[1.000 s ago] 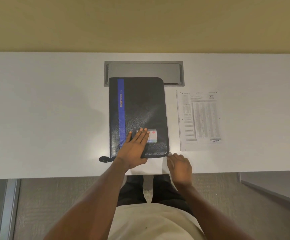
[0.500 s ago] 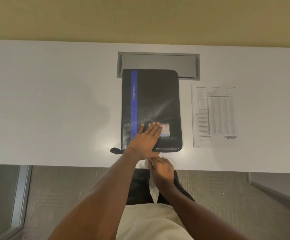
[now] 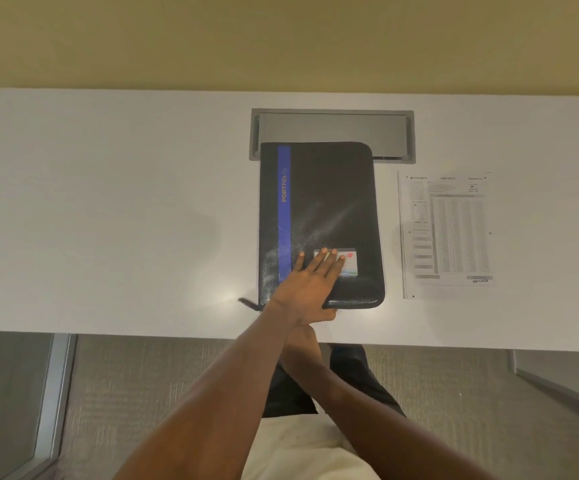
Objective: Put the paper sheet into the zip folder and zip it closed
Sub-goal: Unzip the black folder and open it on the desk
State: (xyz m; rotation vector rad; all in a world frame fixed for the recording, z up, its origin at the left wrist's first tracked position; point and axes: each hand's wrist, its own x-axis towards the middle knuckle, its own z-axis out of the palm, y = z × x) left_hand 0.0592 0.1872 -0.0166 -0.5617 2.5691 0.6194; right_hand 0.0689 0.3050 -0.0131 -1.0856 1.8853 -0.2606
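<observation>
Compared with half a second earlier, the right hand (image 3: 303, 344) has slid leftward along the near edge of the folder (image 3: 329, 209) and now lies mostly beneath the left forearm; the left hand (image 3: 310, 284) has stayed pressed on the cover. Left hand: flat and fully spread, palm down on the near part of the folder, fingertips (image 3: 324, 251) overlapping a small card label (image 3: 349, 263) on the cover; it grips nothing. Right hand: at the folder's near edge, just inside the table's front edge; whether its fingers are closed on anything cannot be told, since the left wrist hides them. Folder: dark, with a blue stripe (image 3: 283, 216) along its left side bearing lettering, lying flat on the white table (image 3: 108, 209) with its cover down. A dark tab (image 3: 246, 302) projects from its near left corner. Its far end overlaps a grey recessed tray (image 3: 333, 128) set into the tabletop. Paper sheet (image 3: 447, 233): a printed form lying flat on the table just beside the folder's right edge, apart from it and from both hands.
</observation>
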